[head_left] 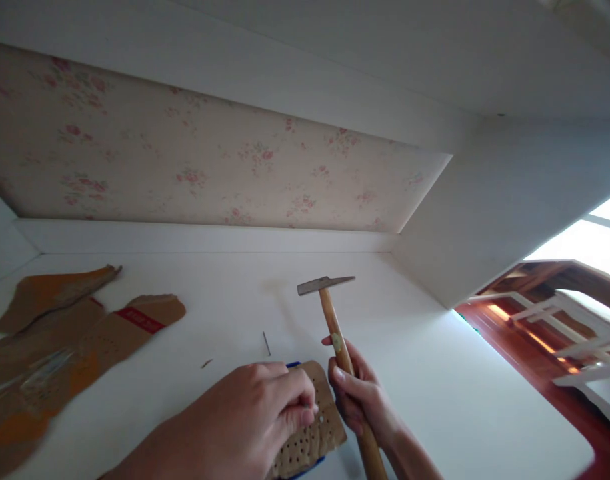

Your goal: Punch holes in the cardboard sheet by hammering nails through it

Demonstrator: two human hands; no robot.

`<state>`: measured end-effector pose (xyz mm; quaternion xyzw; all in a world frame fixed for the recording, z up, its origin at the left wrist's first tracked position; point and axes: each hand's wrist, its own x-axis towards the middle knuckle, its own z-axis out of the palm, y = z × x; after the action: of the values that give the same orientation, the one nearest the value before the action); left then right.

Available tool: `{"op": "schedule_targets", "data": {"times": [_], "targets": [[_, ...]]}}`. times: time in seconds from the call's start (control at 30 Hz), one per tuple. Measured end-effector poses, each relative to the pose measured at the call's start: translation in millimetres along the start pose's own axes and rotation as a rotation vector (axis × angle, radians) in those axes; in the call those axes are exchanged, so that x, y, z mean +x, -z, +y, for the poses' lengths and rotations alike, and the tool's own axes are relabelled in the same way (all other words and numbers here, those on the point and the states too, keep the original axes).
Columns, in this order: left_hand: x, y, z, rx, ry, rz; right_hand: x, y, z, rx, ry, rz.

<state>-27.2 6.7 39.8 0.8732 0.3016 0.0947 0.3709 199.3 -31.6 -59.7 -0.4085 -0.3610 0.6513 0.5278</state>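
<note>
My right hand [357, 390] is wrapped around the wooden handle of a hammer [326, 285], whose metal head is raised above the white surface. My left hand [269, 407] is closed in a pinch over a piece of brown cardboard [329, 427] dotted with rows of small holes. Whatever sits between the left fingertips is too small or hidden to make out. Under the cardboard, blue edges [309, 469] of another object peek out; the hand covers the rest. A thin nail [267, 343] lies on the surface just beyond my left hand.
Torn brown cardboard [85, 353] with tape and a red stripe spreads over the left side. A small brown scrap [207, 363] lies nearby. A white panel [505, 200] rises at right, with a floral back wall [225, 160] behind. White furniture [585, 333] stands on the reddish floor.
</note>
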Motion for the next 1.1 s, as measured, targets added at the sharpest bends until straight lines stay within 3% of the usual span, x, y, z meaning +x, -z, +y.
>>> {"op": "schedule_targets", "data": {"times": [0.33, 0.7, 1.1], "targets": [[-2, -3.4, 6, 0.191, 0.076, -0.103, 0, -2, -4, 0.026, -0.044, 0.012], [0, -1.5, 4, -0.006, 0.029, 0.122, 1, -2, -2, 0.037, -0.045, 0.007], [8, -17.1, -3, -0.002, -0.017, 0.113, 1, -4, -5, 0.025, -0.041, 0.021]]}}
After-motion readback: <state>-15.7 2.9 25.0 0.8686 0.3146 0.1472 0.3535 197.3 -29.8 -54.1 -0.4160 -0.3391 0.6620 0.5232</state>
